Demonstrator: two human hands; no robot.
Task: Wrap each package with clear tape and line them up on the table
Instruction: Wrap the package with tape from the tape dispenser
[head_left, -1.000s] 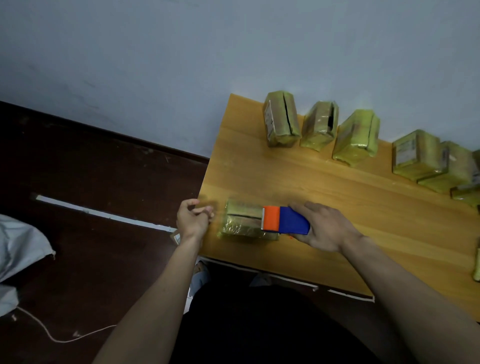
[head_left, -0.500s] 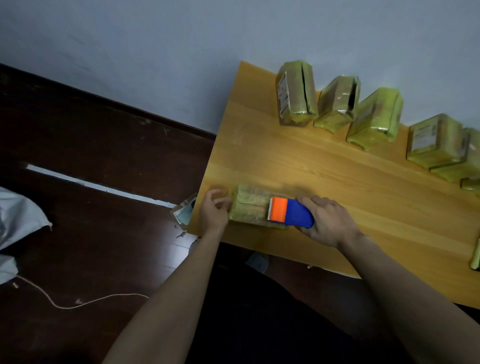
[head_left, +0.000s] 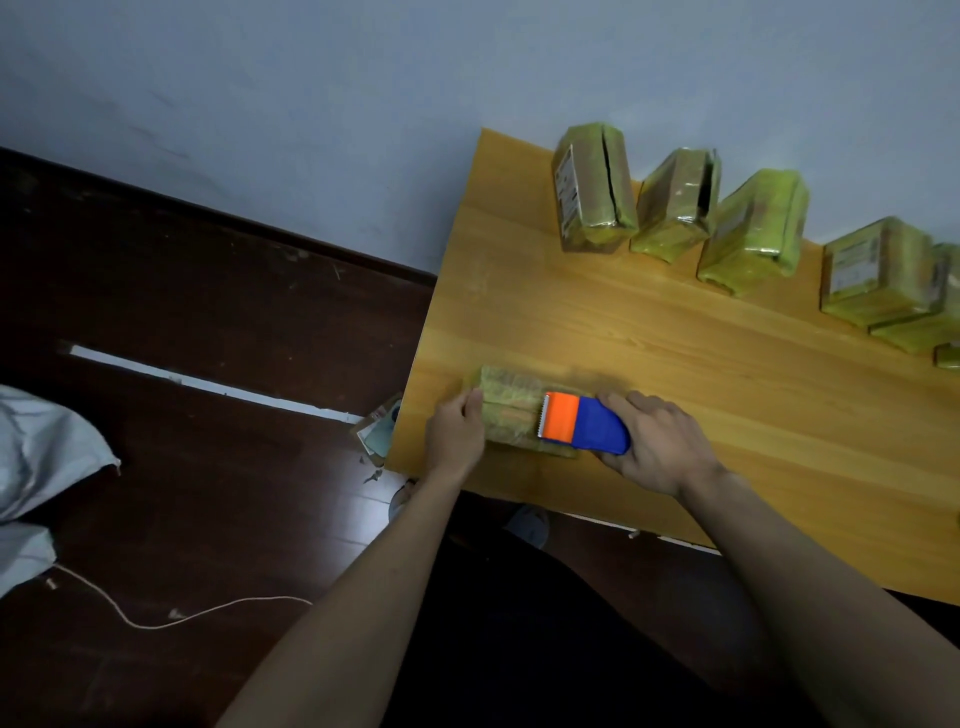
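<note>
The package (head_left: 506, 410) lies flat at the near left corner of the wooden table (head_left: 675, 364). The left hand (head_left: 457, 434) grips the package's left end, fingers curled on it. The right hand (head_left: 660, 447) clasps a blue and orange tape dispenser (head_left: 584, 425) resting on the package's right part. Wrapped packages (head_left: 753, 234) stand in a row along the table's far edge; two carry white labels, too blurred to read.

Single head view, steeply downward onto near table (head_left: 675, 364) corner.
</note>
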